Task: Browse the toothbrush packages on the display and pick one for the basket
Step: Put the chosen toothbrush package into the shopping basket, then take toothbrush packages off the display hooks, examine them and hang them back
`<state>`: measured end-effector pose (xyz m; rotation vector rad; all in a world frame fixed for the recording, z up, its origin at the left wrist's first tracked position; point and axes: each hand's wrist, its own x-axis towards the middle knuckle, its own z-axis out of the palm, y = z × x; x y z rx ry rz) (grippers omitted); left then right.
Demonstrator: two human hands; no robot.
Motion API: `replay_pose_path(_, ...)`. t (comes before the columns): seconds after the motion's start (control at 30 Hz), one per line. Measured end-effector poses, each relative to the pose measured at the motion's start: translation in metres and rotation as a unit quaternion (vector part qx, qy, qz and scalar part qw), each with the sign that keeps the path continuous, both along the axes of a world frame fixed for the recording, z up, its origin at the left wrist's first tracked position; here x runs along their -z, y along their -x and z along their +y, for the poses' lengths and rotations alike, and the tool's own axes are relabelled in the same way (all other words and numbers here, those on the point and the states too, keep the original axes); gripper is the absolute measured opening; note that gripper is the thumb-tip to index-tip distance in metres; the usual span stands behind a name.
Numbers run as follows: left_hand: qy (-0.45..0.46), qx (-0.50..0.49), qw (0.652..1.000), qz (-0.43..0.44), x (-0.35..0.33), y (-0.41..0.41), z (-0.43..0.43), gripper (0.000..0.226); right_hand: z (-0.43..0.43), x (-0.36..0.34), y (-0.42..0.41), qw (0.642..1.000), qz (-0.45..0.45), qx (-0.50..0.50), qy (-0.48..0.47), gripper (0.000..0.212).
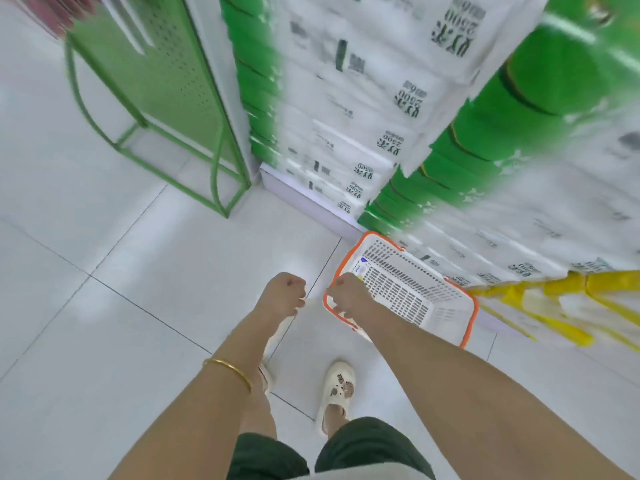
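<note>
Basket point(408, 292) of white slotted plastic with an orange rim, set down on the pale floor tiles point(104, 306) at about 3 o'clock from the middle of the view, tight against the foot of a display. Inside it, at its 10 o'clock corner, one small white package point(360, 270) with blue and yellow marks; too blurred to read as a toothbrush pack or anything else.

Right hand point(348, 294) reaching down over the basket's near-left rim, knuckles up and fingers curled under; impossible to tell whether closed on the orange rim, on the package just beyond, or on nothing. Left hand point(282, 296) just beside it at 9 o'clock, apart from the basket, fingers balled into a loose fist with nothing seen in them. Gold bangle point(228, 370) on the left forearm.

Below the arms, at 6 o'clock, dark green shorts point(370, 445) and a cream clog point(339, 386) with brown charms.

Stacked green-and-white packs point(346, 98) towering from 12 to 3 o'clock, badly smeared by motion blur. Yellow-wrapped packs point(554, 306) low on the floor to the basket's 3 o'clock. Green perforated metal rack point(149, 81) standing at 10 o'clock.
</note>
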<state>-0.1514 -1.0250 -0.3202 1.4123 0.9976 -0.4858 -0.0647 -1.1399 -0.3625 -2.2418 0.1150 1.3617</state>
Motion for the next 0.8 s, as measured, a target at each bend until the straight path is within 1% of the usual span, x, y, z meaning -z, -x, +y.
replay_pose_path(0.03,0.000,-0.013,1.000,0.001,-0.006,0.007,0.016,0.021,0.016,-0.009,0.006,1.000,-0.002,-0.008,-0.001,0.005)
replay_pose_path(0.1,0.005,-0.042,0.999,0.001,-0.019,0.019,0.052,0.012,0.051,-0.024,0.015,1.000,0.000,-0.025,-0.009,0.007)
replay_pose_path(0.17,0.010,-0.070,0.997,-0.009,-0.027,0.033,0.091,0.011,0.091,-0.037,0.024,0.999,0.001,-0.045,-0.020,0.006)
replay_pose_path(0.3,0.005,-0.092,0.995,-0.022,-0.044,0.058,0.169,0.009,0.173,-0.059,0.037,0.996,-0.008,-0.084,-0.042,0.010)
replay_pose_path(0.43,-0.024,-0.121,0.992,-0.036,-0.070,0.071,0.245,0.009,0.260,-0.095,0.045,0.989,-0.023,-0.105,-0.098,0.012)
replay_pose_path(0.6,-0.032,-0.160,0.982,-0.098,-0.106,0.072,0.329,0.010,0.358,-0.140,0.044,0.974,-0.055,-0.143,-0.167,0.020)
replay_pose_path(0.7,-0.049,-0.185,0.971,-0.141,-0.129,0.070,0.381,0.011,0.414,-0.158,0.040,0.961,-0.077,-0.169,-0.206,0.015)
replay_pose_path(0.8,-0.073,-0.235,0.951,-0.185,-0.156,0.069,0.435,0.016,0.470,-0.178,0.033,0.946,-0.093,-0.181,-0.251,0.015)
